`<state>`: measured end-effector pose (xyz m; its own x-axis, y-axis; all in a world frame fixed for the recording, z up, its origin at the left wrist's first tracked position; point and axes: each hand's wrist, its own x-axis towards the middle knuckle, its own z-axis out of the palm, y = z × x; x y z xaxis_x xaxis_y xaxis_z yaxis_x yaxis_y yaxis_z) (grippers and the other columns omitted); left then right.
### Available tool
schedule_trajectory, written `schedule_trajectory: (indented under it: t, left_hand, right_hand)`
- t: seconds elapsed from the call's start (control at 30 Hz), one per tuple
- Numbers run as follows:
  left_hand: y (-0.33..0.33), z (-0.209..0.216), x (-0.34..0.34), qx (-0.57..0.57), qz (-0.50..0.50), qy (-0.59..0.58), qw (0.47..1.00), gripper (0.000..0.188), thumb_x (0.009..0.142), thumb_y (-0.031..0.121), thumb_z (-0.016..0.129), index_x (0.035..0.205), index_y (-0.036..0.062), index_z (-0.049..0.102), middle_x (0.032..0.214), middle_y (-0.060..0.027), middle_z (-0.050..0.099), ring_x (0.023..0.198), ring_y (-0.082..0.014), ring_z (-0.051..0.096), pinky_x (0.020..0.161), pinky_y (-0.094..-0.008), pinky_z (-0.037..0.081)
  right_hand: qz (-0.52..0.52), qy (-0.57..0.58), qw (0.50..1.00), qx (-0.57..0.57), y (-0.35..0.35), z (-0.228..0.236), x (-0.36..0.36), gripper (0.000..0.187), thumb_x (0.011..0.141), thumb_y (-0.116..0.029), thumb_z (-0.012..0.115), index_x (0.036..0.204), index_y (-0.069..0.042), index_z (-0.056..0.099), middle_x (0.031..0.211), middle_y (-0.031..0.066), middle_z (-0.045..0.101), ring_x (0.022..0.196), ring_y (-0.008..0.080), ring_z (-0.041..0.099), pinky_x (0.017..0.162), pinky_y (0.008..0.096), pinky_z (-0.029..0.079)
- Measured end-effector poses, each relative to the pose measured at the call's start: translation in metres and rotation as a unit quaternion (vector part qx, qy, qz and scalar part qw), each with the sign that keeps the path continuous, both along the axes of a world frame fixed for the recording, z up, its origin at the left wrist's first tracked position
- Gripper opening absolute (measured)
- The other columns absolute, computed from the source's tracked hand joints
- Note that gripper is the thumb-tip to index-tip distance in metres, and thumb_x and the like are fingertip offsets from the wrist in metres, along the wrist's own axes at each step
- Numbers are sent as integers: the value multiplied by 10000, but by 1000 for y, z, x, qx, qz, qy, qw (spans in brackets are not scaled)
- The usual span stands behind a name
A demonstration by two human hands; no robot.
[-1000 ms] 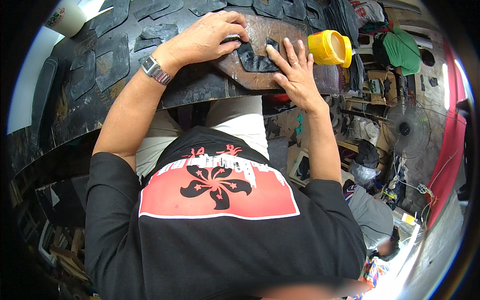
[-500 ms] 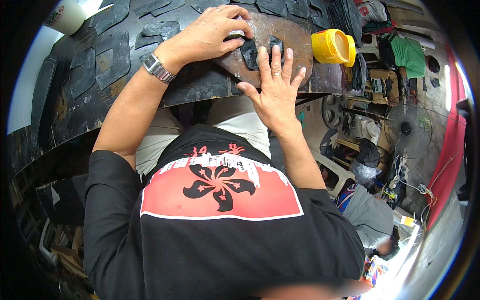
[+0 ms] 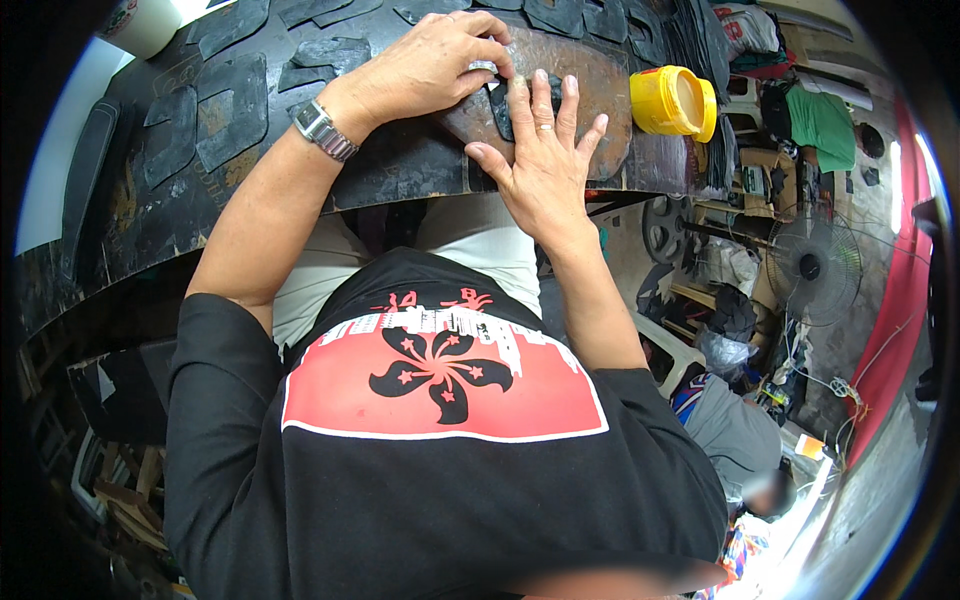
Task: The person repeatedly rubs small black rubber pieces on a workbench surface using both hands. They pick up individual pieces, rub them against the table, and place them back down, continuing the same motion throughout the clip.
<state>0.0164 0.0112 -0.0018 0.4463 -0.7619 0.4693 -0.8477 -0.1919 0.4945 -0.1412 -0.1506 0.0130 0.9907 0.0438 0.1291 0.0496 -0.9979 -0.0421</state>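
The dark shiny piece (image 3: 503,112) lies on the brown board (image 3: 603,120), at the near edge of the black table (image 3: 400,165). It is under the fingers of the right hand (image 3: 545,185), and just to the right and a little near of the left hand (image 3: 425,65). Of the 2 hands, the right is the nearer, because it covers a large part of the piece. The visible left part runs from far to near; the long axis of the whole I cannot tell.

The right hand is flat, palm down, with its 4 fingers spread and the thumb pointing out to the left. It rests on the piece and does not grasp it. The left hand is half closed, with bent fingers. Between its thumb and fingers shows 1 small pale thing (image 3: 483,67); whether it is gripped or only touched, I cannot tell.

To the right of the board is a yellow jar (image 3: 662,103). Farther left lie flat black pieces (image 3: 252,110) with cut-outs.
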Motion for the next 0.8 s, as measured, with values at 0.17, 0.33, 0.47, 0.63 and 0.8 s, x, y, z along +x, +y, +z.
schedule_trajectory:
  t: [0.17,0.33,0.47,0.63,0.8]
  left_hand:
    - [-1,2,5,-35,-12,75,996,156,901,101,685,1056,84,697,1251,-99,630,1216,-305,574,1043,-427,454]
    - [0,-2,4,-2,19,-21,1000,212,877,93,704,1087,78,683,1231,-108,636,1148,-333,610,1014,-407,488]
    - [-2,-4,3,-31,33,7,999,267,868,126,716,1133,105,688,1224,-99,647,1159,-312,612,1007,-434,485]
    - [-3,-2,2,-37,54,19,998,441,848,120,742,1272,124,621,1271,-115,627,1176,-338,607,1004,-446,496]
    - [2,8,2,-34,74,15,997,450,844,156,750,1279,131,639,1302,-109,618,1237,-329,570,1051,-446,456]
  right_hand:
    - [37,16,999,-8,-4,0,-4,877,926,-732,449,1593,-178,315,1660,147,251,1555,390,80,1149,737,-5]
    - [44,26,998,27,-8,12,-17,692,945,-664,499,1536,-312,430,1653,131,278,1542,397,123,1150,734,20]
    - [47,69,985,150,-26,38,-18,467,995,-576,494,1274,-274,716,1571,151,428,1524,406,186,1155,726,40]
    - [8,15,963,270,-29,25,9,526,1037,-567,407,1345,-228,666,1595,180,381,1534,412,152,1161,714,33]
    - [5,-15,999,38,-14,-4,17,779,987,-683,386,1556,-151,399,1656,165,257,1555,406,65,1155,726,-24]
